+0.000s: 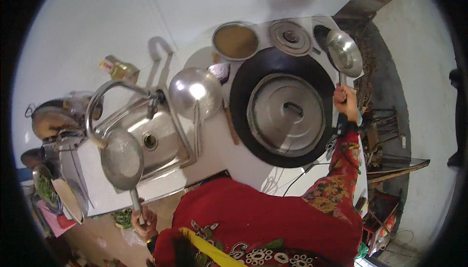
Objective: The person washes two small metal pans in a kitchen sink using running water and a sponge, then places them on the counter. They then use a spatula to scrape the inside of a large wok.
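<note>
My left hand (pixel 144 221) grips the handle of a metal dipper (pixel 122 159) over the left part of the sink. The dipper's bowl sits just below the spout of the curved faucet (pixel 91 106); whether they touch I cannot tell. My right hand (pixel 345 100) is closed around the handle of a shiny metal ladle (pixel 345 53) at the counter's right end. That ladle's bowl is beyond the right edge of a large black wok (pixel 252 146). Inside the wok lies a round metal lid (pixel 270 128) with a dark handle.
Between sink (pixel 170 150) and wok rests a shiny round metal utensil (pixel 197 109) with a long handle. Behind the wok are a metal basin (pixel 236 42) with brown contents and a small pot lid (pixel 279 42). A bottle (pixel 122 71) stands by the wall. Leafy greens (pixel 44 186) fill a container at left.
</note>
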A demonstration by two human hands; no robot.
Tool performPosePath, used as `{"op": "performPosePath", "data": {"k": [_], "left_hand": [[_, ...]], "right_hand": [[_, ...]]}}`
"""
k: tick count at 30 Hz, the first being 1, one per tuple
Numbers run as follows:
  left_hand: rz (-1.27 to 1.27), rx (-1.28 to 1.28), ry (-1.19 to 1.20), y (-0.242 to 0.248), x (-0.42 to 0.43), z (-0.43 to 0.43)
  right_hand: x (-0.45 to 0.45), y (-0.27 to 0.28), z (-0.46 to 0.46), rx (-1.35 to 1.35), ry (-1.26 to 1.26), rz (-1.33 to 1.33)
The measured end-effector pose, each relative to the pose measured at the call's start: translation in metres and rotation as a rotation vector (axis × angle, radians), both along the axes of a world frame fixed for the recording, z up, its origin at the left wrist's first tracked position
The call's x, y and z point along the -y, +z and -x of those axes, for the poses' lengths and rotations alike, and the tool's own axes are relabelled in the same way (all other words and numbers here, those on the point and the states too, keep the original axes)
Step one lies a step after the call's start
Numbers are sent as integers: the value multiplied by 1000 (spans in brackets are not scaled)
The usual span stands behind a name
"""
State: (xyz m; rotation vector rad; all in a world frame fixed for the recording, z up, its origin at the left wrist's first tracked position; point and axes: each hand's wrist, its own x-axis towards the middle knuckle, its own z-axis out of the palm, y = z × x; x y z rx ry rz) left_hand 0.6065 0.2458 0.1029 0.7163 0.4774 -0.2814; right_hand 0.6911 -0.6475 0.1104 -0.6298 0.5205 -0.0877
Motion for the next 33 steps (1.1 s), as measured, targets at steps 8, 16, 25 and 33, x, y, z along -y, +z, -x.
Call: {"op": "performPosePath", "data": {"k": [8, 16, 25, 33], "left_hand": [[-61, 157, -169, -6, -40, -20], [-70, 140, -305, -16, -90, -36], [-89, 83, -369, -25, -132, -52], [-47, 112, -462, -32, -146, -72]], "right_hand": [[-250, -37, 119, -226, 153, -94], [-413, -63, 203, -311, 289, -25], [-483, -91, 319, -385, 277, 76], [-479, -91, 356, -778, 395, 388]]}}
